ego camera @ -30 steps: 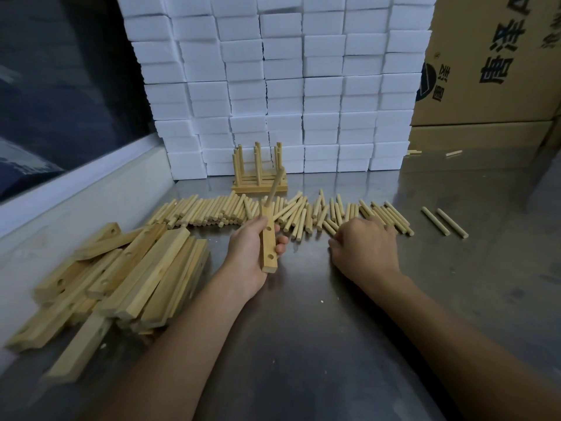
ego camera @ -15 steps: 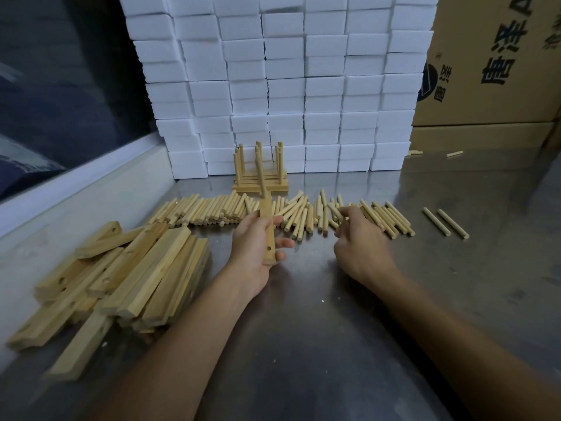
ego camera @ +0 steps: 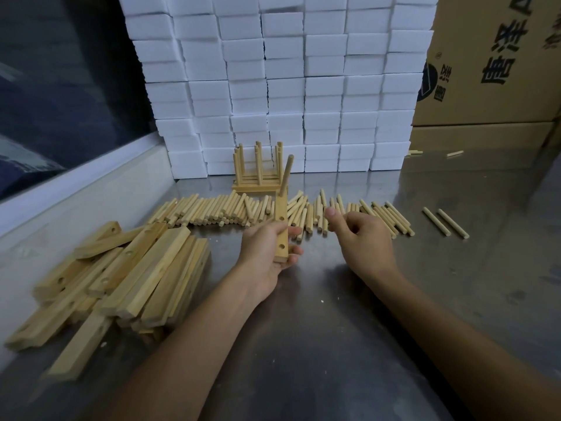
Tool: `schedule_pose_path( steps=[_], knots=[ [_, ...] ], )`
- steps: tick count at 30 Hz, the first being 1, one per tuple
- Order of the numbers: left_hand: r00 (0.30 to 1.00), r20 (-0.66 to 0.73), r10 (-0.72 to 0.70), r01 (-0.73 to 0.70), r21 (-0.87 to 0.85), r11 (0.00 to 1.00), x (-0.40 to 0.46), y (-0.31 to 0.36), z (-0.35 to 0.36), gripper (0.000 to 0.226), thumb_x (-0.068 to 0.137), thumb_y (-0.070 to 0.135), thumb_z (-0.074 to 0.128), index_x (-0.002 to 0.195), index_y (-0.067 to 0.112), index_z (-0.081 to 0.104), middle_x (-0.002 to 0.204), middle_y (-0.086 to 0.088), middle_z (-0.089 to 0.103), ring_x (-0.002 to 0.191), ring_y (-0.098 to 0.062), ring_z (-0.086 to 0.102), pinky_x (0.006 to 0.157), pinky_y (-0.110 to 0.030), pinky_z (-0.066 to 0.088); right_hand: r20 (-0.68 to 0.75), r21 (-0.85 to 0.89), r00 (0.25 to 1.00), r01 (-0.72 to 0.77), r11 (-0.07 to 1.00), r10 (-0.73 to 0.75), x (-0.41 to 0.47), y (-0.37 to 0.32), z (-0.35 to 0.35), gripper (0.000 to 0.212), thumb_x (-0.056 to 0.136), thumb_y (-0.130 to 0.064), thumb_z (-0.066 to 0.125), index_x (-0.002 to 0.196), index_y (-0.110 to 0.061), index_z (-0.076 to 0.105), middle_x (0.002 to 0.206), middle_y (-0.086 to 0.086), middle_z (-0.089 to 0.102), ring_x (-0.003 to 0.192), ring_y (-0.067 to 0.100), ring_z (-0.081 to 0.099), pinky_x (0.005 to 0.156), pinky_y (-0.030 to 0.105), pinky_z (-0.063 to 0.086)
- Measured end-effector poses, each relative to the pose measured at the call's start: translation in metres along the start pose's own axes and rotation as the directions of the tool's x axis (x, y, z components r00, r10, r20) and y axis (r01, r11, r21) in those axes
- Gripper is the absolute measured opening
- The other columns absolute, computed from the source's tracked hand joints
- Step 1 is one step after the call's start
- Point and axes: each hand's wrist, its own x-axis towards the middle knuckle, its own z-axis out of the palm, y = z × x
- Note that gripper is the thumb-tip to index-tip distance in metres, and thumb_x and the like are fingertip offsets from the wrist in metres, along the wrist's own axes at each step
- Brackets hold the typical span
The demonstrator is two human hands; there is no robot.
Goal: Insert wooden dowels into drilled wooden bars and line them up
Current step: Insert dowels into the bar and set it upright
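Steel tabletop runs under your arms, backed by a wall of white foam blocks with cardboard cartons to the right of it. Your left hand grips a drilled wooden bar lengthwise, fingers curled round its lower half, so that two open holes face you; one dowel stands in the bar's far end and leans slightly to the right. Your right hand hovers just beside the bar, thumb up and fingers loosely curled; whether it pinches anything cannot be told. Beyond both hands a long row of loose dowels lies across the table, and two more dowels lie apart at the right. Behind the row, against the foam, sit the finished bars side by side with their dowels pointing up. At your left a heap of drilled bars is piled on the table near its raised edge.
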Motion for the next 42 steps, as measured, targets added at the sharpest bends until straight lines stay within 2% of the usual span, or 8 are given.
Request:
schedule_pose_path(
  steps=[4, 10, 16, 24, 31, 36, 39, 42],
  knots=[
    [0.998, 0.049, 0.031, -0.035, 0.066, 0.997, 0.0, -0.006, 0.001, 0.013, 0.1, 0.012, 0.051, 0.107, 0.01, 0.061, 0.079, -0.012, 0.066, 0.042, -0.016, 0.051, 0.034, -0.02, 0.032, 0.013, -0.016, 0.994, 0.108, 0.994, -0.108, -0.002, 0.0, 0.0, 0.036, 0.096, -0.035, 0.062, 0.074, -0.008, 0.072, 0.06, 0.008, 0.063, 0.054, 0.019, 0.055, 0.057, 0.038, 0.049],
    [0.988, 0.117, 0.104, -0.122, 0.155, 0.98, 0.002, -0.013, 0.001, 0.018, 0.1, 0.011, 0.049, 0.097, 0.017, 0.066, 0.077, -0.007, 0.057, 0.042, -0.013, 0.044, 0.031, -0.018, 0.025, 0.016, -0.029, 0.961, 0.277, 0.96, -0.277, -0.007, -0.008, 0.004, 0.016, 0.092, -0.009, 0.067, 0.105, -0.008, 0.076, 0.076, -0.011, 0.066, 0.068, -0.007, 0.059, 0.062, 0.005, 0.041],
    [0.982, 0.132, 0.134, -0.156, 0.172, 0.973, 0.001, -0.013, 0.002, 0.02, 0.101, 0.012, 0.05, 0.098, 0.016, 0.069, 0.076, -0.007, 0.056, 0.042, -0.014, 0.042, 0.031, -0.018, 0.024, 0.054, -0.043, 0.917, 0.398, 0.917, -0.395, -0.008, -0.017, 0.001, 0.018, 0.09, -0.016, 0.071, 0.107, -0.013, 0.078, 0.092, -0.003, 0.077, 0.083, 0.005, 0.069, 0.075, 0.019, 0.055],
    [0.983, 0.115, 0.145, -0.162, 0.159, 0.974, -0.002, -0.012, 0.002, 0.02, 0.1, 0.009, 0.049, 0.094, 0.016, 0.068, 0.073, -0.004, 0.054, 0.041, -0.013, 0.04, 0.031, -0.017, 0.022, 0.123, -0.023, 0.926, 0.363, 0.932, -0.358, -0.006, -0.018, -0.003, 0.017, 0.092, -0.023, 0.069, 0.102, -0.011, 0.076, 0.077, -0.014, 0.067, 0.066, -0.008, 0.06, 0.061, 0.006, 0.042],
    [0.925, 0.201, 0.321, -0.378, 0.415, 0.828, -0.01, -0.019, 0.006, 0.02, 0.098, 0.015, 0.052, 0.093, 0.021, 0.071, 0.067, -0.002, 0.045, 0.052, -0.016, 0.036, 0.046, -0.029, 0.028, 0.191, -0.287, 0.889, 0.456, 0.842, -0.416, 0.003, -0.017, -0.018, 0.012, 0.088, -0.026, 0.073, 0.096, -0.018, 0.077, 0.074, -0.007, 0.072, 0.068, 0.013, 0.065, 0.062, 0.03, 0.05],
    [0.893, 0.238, 0.381, -0.447, 0.38, 0.81, -0.01, -0.017, 0.005, 0.025, 0.097, 0.018, 0.052, 0.083, 0.029, 0.07, 0.064, 0.0, 0.041, 0.053, -0.015, 0.032, 0.05, -0.032, 0.025, 0.176, -0.305, 0.843, 0.538, 0.786, -0.509, -0.001, -0.019, -0.018, 0.015, 0.092, -0.025, 0.07, 0.091, -0.013, 0.079, 0.074, -0.001, 0.074, 0.063, 0.018, 0.066, 0.058, 0.035, 0.054],
    [0.874, 0.262, 0.409, -0.485, 0.411, 0.772, -0.01, -0.017, 0.004, 0.028, 0.096, 0.017, 0.051, 0.088, 0.034, 0.071, 0.059, 0.007, 0.045, 0.054, -0.014, 0.034, 0.051, -0.031, 0.027, 0.174, -0.173, 0.894, 0.44, 0.881, -0.412, -0.002, -0.022, -0.014, 0.018, 0.094, -0.023, 0.068, 0.091, -0.009, 0.079, 0.058, -0.014, 0.062, 0.047, 0.002, 0.052, 0.051, 0.011, 0.04],
    [0.845, 0.269, 0.463, -0.534, 0.478, 0.697, -0.009, -0.017, 0.002, 0.028, 0.096, 0.013, 0.052, 0.094, 0.033, 0.071, 0.058, 0.012, 0.051, 0.051, -0.007, 0.039, 0.049, -0.023, 0.032, 0.228, 0.16, 0.973, -0.06, 0.985, 0.022, -0.002, -0.023, -0.009, 0.023, 0.094, -0.026, 0.067, 0.085, -0.01, 0.079, 0.042, -0.012, 0.044, 0.037, 0.006, 0.035, 0.041, 0.013, 0.029]
  ],
)
